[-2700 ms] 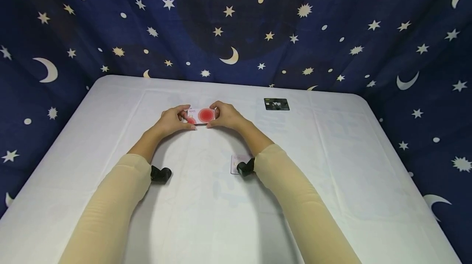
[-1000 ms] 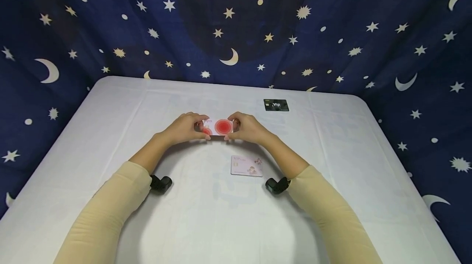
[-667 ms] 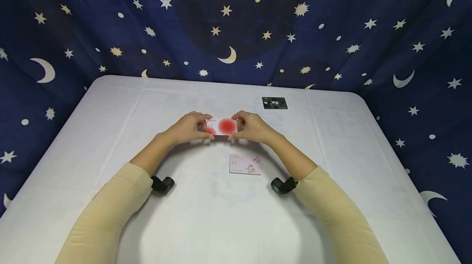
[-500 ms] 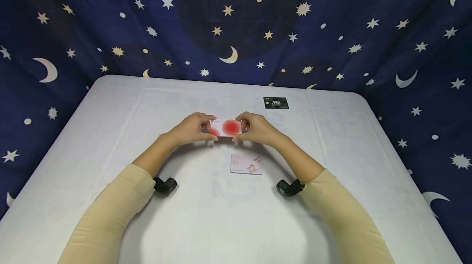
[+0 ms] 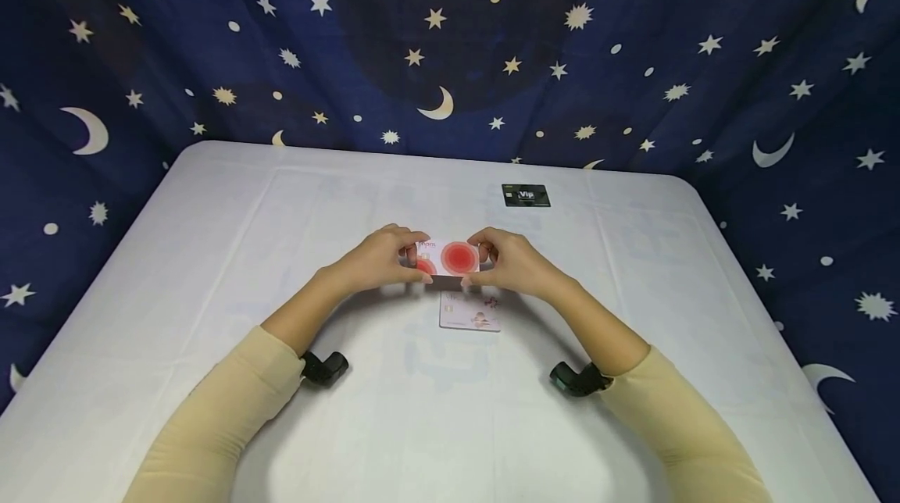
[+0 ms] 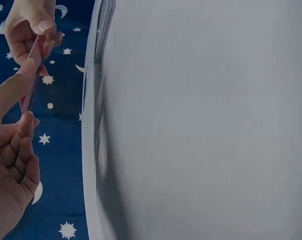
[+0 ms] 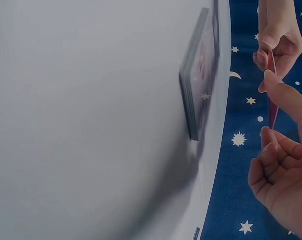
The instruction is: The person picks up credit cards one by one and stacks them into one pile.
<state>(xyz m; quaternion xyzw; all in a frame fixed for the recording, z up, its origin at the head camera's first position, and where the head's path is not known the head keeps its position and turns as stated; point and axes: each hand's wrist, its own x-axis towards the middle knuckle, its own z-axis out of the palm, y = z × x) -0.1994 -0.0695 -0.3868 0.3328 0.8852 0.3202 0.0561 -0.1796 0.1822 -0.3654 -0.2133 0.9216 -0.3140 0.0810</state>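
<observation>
Between both hands is a white card (image 5: 448,258) with red circles, raised above the table. My left hand (image 5: 377,257) pinches its left end, and my right hand (image 5: 516,262) pinches its right end. In both wrist views the card (image 6: 33,75) appears nearly edge-on. Just below it in the head view lies a small stack of cards (image 5: 469,312), its top one pale pink with "VIP" lettering. The held card partly overlaps that stack's far edge from above. Seen from the right wrist, the stack (image 7: 195,75) shows several layers.
A black "Vip" card (image 5: 526,195) lies flat near the table's far edge, right of centre. The table (image 5: 408,425) has a white cloth. Behind it hangs a dark blue curtain (image 5: 464,58) with stars and moons. A black camera sits on each wrist.
Both hands have carried the red-circled card rightward and toward the near side, from left of centre to just behind the pink stack. The stack and black card stay put.
</observation>
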